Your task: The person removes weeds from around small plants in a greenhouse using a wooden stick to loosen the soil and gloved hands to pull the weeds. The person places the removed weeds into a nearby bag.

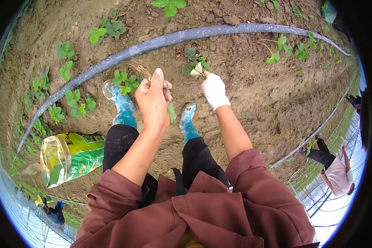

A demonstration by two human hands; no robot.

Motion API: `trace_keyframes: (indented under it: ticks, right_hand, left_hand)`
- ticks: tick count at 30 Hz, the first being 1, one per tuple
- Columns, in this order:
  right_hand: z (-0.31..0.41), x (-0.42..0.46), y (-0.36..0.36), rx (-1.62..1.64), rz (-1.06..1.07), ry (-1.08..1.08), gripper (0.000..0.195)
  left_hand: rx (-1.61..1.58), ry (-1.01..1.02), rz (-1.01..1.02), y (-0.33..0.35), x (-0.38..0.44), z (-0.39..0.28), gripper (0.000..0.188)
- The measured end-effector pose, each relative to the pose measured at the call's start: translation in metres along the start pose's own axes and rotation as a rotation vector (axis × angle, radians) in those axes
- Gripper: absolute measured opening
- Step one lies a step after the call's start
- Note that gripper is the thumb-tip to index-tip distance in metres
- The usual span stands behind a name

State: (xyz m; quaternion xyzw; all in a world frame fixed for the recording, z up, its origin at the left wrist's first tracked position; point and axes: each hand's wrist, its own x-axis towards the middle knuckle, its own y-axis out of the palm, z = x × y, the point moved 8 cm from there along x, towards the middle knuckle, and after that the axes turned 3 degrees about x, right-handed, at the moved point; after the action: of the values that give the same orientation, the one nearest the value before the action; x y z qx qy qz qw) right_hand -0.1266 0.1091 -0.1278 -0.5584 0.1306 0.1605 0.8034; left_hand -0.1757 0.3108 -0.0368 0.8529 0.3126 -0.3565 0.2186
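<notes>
Bare-skinned, my left hand (pixel 153 99) grips a strawberry seedling between thumb and fingers. The seedling's brown roots (pixel 140 67) stick out past the fingertips, and a green leaf (pixel 171 112) hangs below the palm. My right hand (pixel 216 90) wears a white glove, with its fingertips closed at a pale, upturned leaf (pixel 197 70). What else those fingers may hold is hidden. Just beyond that leaf, a small strawberry plant (pixel 191 54) grows from the soil. Another strawberry plant (pixel 126 81) stands beside my left boot (pixel 122 104), left of my left hand.
A grey hose (pixel 179 36) curves across the soil beyond my hands. Several strawberry plants (pixel 77 100) grow along it. An open green and yellow sack (pixel 86 155) lies by my left leg. My right boot (pixel 189 121) stands on soil. Another person (pixel 336 173) is at far right.
</notes>
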Motion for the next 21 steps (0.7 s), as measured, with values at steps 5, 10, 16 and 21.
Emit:
trace_keyframes:
  ticks: [5,10,16,21]
  right_hand:
    - [0.032,-0.037,-0.030,-0.070,0.041,-0.189,0.030]
    - [0.019,-0.003,-0.006,-0.107,0.053,-0.055,0.028]
    - [0.045,-0.021,0.008,0.130,-0.012,-0.059,0.033]
    - [0.044,-0.015,-0.012,0.077,-0.057,-0.014,0.034]
  left_hand:
    - [-0.035,-0.029,-0.068,-0.017,0.001,0.000,0.026]
    - [-0.095,-0.058,-0.041,-0.008,-0.002,-0.004,0.026]
    - [-0.083,-0.066,-0.025,-0.010,-0.001,0.002,0.026]
    - [-0.074,-0.058,-0.021,-0.011,0.001,0.001,0.026]
